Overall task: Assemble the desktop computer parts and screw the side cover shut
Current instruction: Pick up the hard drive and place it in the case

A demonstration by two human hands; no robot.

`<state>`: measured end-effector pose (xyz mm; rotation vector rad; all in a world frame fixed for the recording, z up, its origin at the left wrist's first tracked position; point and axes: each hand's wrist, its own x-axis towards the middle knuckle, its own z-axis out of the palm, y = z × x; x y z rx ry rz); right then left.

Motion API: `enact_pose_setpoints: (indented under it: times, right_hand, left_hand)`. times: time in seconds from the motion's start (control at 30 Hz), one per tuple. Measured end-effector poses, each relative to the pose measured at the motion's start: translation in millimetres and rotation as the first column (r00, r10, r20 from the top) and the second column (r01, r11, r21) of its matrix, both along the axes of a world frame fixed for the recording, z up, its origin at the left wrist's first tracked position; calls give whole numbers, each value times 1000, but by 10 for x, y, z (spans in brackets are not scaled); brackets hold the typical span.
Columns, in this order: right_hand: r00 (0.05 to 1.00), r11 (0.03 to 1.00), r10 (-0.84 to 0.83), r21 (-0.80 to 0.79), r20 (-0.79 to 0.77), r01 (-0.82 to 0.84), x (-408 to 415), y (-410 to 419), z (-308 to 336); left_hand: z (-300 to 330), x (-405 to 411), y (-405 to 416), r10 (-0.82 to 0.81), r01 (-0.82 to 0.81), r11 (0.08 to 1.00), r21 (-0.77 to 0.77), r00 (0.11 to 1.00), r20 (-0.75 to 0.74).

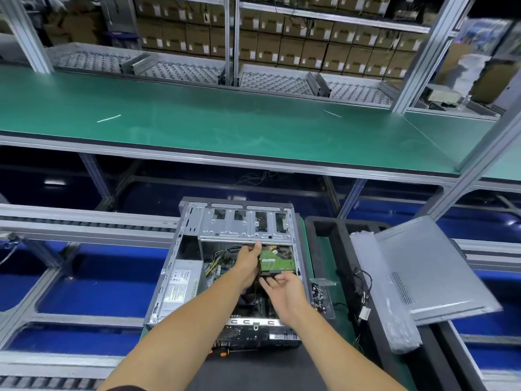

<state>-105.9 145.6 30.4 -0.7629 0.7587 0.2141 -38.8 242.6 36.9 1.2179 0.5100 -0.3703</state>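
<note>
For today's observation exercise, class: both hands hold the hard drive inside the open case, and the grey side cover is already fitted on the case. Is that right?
Not quite. Both hands, left hand and right hand, do hold the hard drive inside the open case, but the head view shows the grey side cover lying off to the right, not fitted.

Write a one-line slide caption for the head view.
Both hands, left and right, hold a hard drive inside the open computer case; side cover lies aside.
</note>
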Motion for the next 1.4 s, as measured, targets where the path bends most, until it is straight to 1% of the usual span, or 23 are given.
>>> enact_pose_setpoints:
  times: [0.13,0.2,0.27,0.37,0.4,0.47,0.53,0.6,0.63,0.67,0.7,0.73,0.77,0.83,0.9,0.97,1.0,1.07,1.13,1.2,1.27,1.33,1.4]
  right_hand:
    - [999,997,-44,71,24,42,57,49,110]
    - [997,991,-75,110,8,74,125,92,141]
    - [995,989,-102,107,-11,103,192,181,165]
    - [982,976,-185,111,-48,189,339,346,206]
    - [979,970,-201,130,-35,204,389,381,249]
    - [983,971,-181,157,7,178,473,392,319]
    - [991,978,-126,171,36,118,515,346,361]
    - [996,981,-85,176,32,78,532,322,354]
    - [999,987,-48,152,21,44,519,325,356]
    - [1000,996,5,90,-3,-5,494,326,358]
    - [997,997,71,23,-29,-71,470,324,349]
    - [988,989,147,-19,-50,-148,447,313,351]
    - [975,975,215,-41,-53,-217,434,288,359]
    - [954,945,301,-134,-10,-300,447,175,399]
    - [946,921,316,-264,71,-288,508,-41,490]
    - [945,898,292,-381,145,-218,564,-392,529]
    - [947,874,281,-450,159,-183,580,-618,511]
    - [955,804,268,-575,125,-151,552,-1120,393]
    - [963,754,255,-641,86,-143,436,-1604,242]
    - [966,708,254,-689,42,-155,286,-2007,104]
    - [966,667,256,-721,-18,-191,133,-2346,-36]
    - [957,630,277,-735,-89,-250,-28,-2591,-198]
    - [926,574,343,-745,-159,-341,-199,-2757,-367]
  left_hand:
    - [-30,-2,-18,42,-43,999,-22,998,-38]
    - [-2,12,-5,71,-74,996,-59,996,-51]
    - [50,12,21,95,-99,991,-93,995,-43]
    - [90,-32,84,71,-74,993,-95,997,-37]
    - [73,-45,106,69,-72,993,-96,997,-35]
    - [35,-78,143,67,-69,994,-86,997,-26]
    - [-15,-93,166,77,-80,995,-62,996,-39]
    - [-31,-103,164,77,-77,997,2,994,-77]
    - [-22,-99,147,83,-76,995,67,992,-95]
    - [-14,-92,123,101,-82,982,172,989,-108]
    - [-9,-83,92,128,-94,950,299,987,-95]
    - [9,-79,54,145,-114,904,411,988,-45]
    - [35,-80,4,148,-145,855,497,988,33]
    - [75,-76,-117,105,-199,768,609,977,187]
    - [113,-70,-271,-7,-199,702,684,958,286]
    - [152,-62,-450,-157,-171,643,747,925,347]
    - [167,-59,-547,-243,-155,611,776,896,371]
    - [165,-56,-752,-421,-122,541,832,817,394]
    - [146,-55,-971,-565,-87,458,884,740,366]
    - [104,-85,-1180,-691,-66,345,936,658,300]
    - [30,-159,-1377,-803,-83,181,980,562,196]
    - [-52,-264,-1540,-868,-133,21,991,490,84]
    - [-130,-373,-1668,-907,-170,-90,981,420,-10]
